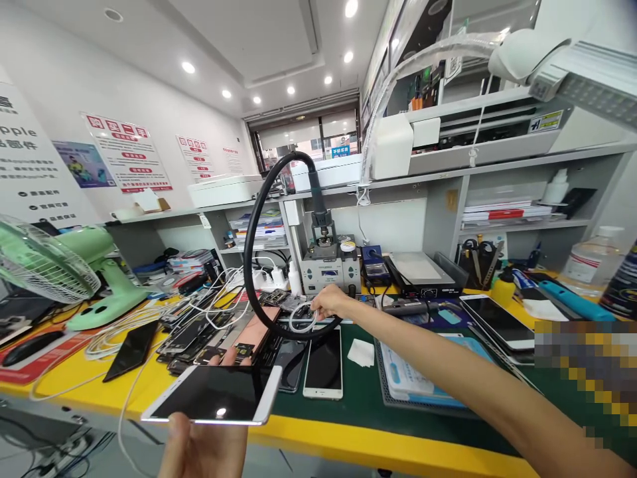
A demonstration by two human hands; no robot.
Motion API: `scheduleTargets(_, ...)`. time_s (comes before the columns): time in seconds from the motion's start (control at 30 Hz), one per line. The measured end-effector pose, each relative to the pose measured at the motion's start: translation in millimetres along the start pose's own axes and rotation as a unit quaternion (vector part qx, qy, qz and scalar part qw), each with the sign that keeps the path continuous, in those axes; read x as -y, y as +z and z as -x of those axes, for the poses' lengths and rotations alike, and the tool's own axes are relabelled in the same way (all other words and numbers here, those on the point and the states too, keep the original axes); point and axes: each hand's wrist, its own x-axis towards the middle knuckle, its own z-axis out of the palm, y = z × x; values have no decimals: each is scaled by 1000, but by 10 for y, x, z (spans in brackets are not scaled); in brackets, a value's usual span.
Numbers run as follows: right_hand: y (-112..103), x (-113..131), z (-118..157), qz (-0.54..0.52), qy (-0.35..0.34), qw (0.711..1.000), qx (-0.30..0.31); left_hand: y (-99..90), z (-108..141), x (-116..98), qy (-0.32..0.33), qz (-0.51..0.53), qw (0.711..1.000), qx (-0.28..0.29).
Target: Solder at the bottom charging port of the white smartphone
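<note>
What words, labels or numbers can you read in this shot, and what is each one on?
"pple": cut-off word on the white poster at far left.
Red-and-white wall posters: Chinese headings, too blurred to read.
Blue sign in the window: white characters, too small to read.
Yellow-green label on the shelf unit: unreadable.
Station display: no digits legible.
Phone in the left hand: dark screen, no text.
Cable in the right hand: no markings.
</note>
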Motion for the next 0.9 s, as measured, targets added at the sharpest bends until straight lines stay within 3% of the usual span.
scheduleTargets(0.37,-37,-72,38,106,-21,994,16,-26,85,103,-7,2,999,32)
scheduleTargets(0.5,-210,21,184,178,-69,981,21,-43,87,87,-3,4,1000,25)
scheduleTargets(0.6,-502,31,417,242,-111,963,43,-64,73,99,-8,5,1000,20)
scheduleTargets(0.73,-816,-136,736,342,-139,926,78,-61,77,170,-22,7,1000,17)
scheduleTargets(0.9,-787,-428,882,433,-185,882,33,0,142,257,-49,5,999,23)
